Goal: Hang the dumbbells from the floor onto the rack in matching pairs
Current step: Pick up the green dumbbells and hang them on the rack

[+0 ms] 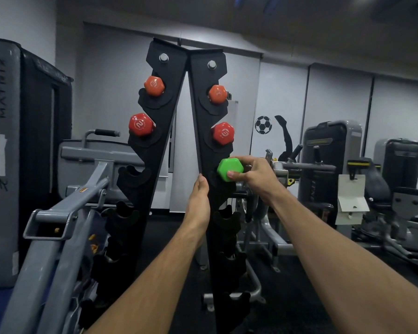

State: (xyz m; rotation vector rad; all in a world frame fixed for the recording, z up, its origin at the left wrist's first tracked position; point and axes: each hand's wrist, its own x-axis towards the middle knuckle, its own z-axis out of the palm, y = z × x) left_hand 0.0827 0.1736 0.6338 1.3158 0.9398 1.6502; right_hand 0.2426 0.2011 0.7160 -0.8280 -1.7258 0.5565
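R hand (pixel 252 175) grips green dumbbell (pixel 229 169) at 3rd cradle on rack (pixel 204 112) R upright, hex end facing cam, long axis running away. L hand (pixel 198 201) flat on upright edge, fingers prob straight.

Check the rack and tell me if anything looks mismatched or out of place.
Only one thing: the green dumbbell, held by the right hand at the rack's third right cradle, has no partner; the third left cradle is empty. The orange and red pairs above match. Nothing looks damaged.
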